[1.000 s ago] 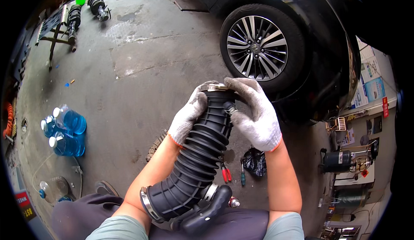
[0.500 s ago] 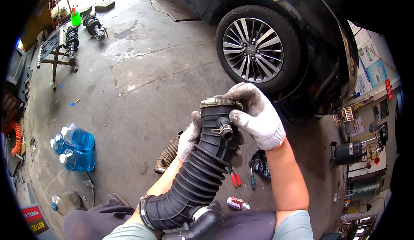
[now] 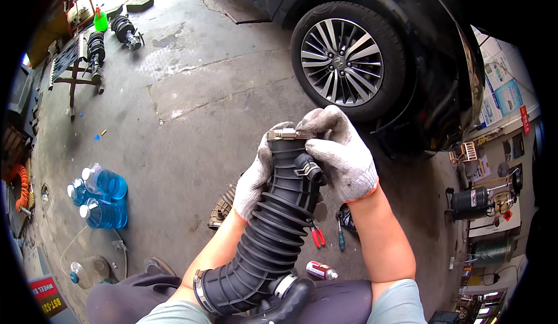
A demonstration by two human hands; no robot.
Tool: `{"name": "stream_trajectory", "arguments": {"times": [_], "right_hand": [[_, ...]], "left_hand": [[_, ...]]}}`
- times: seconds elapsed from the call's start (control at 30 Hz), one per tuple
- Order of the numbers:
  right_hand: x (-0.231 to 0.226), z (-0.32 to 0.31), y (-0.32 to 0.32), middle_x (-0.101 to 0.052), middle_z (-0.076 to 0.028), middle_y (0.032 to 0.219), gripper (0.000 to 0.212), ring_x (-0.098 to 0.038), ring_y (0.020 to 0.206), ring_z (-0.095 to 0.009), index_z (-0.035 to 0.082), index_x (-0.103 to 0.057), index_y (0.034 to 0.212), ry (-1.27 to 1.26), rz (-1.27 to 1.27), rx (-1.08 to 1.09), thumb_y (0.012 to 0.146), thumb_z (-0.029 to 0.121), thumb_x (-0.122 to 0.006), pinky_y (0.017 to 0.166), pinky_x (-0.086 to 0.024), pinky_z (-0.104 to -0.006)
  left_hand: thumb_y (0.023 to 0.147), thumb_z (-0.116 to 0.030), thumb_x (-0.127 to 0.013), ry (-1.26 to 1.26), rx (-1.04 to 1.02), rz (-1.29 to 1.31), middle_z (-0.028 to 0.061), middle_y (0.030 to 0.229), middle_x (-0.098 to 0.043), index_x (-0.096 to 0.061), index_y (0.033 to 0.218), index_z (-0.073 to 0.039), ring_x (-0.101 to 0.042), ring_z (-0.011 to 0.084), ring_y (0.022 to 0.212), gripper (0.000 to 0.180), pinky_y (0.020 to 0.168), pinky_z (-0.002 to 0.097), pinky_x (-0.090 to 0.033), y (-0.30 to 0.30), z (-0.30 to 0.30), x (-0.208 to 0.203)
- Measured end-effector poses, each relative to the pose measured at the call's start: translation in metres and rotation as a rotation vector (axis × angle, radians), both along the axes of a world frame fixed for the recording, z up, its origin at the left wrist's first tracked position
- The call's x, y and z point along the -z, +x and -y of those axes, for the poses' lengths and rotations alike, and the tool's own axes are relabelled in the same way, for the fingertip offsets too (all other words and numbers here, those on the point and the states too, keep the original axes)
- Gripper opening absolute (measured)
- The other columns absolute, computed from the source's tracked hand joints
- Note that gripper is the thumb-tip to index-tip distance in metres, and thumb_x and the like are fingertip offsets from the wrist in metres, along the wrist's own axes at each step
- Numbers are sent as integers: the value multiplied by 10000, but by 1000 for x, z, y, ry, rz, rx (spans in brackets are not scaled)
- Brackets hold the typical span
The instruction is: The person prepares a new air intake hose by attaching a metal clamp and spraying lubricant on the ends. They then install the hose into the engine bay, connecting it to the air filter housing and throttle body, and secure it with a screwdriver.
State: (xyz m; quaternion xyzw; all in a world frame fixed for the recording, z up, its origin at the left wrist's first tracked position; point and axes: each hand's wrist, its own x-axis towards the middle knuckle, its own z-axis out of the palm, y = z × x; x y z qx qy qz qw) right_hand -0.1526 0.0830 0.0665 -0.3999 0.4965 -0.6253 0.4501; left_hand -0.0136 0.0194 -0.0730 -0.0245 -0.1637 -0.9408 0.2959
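A black ribbed air intake hose (image 3: 272, 225) slants up from my lap, its bellows in the middle and a side branch near its lower end. A metal hose clamp (image 3: 289, 134) circles its upper mouth, and a small spring clip sits on the stub just below. My right hand (image 3: 343, 152), in a whitish knit glove, pinches the clamp and rim from the right. My left hand (image 3: 256, 175), gloved alike, is wrapped round the upper end from the left; its fingers are partly hidden behind the hose. Another clamp (image 3: 200, 289) rings the lower end, by my left forearm.
An older brown hose (image 3: 222, 207) lies behind my left forearm. Red-handled pliers (image 3: 317, 235), a screwdriver (image 3: 341, 239) and a spray can (image 3: 321, 270) lie on the floor. Bottles of blue liquid (image 3: 107, 213) stand left. A black car's wheel (image 3: 343, 62) is ahead.
My left hand has moved up along the hose to its upper mouth. The hose has turned slightly, bringing the clamp's screw toward the middle. My right hand keeps its pinch.
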Motion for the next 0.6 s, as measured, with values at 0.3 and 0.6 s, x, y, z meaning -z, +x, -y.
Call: {"name": "stream_trajectory", "arguments": {"times": [0.3,0.6], "right_hand": [[-23,-13,-15,-615,-139,1294,363,-663,1203,-221,-21,-696,1221,-212,-672,-115,928,-222,-623,1105,-535,-361],[-49,-15,16,-737,-110,1203,360,-718,1183,-192,-34,-688,1304,86,-927,-7,950,-2,-746,1097,-554,-361]], "left_hand": [[1066,-657,-686,-271,-124,100,131,1520,-651,-461,1649,-49,-615,226,1397,871,1219,378,-478,4,11,-31],[1070,-223,-781,-349,-197,260,122,1386,-705,-518,1591,-47,-665,176,1249,610,1096,320,-539,9,15,-54]]}}
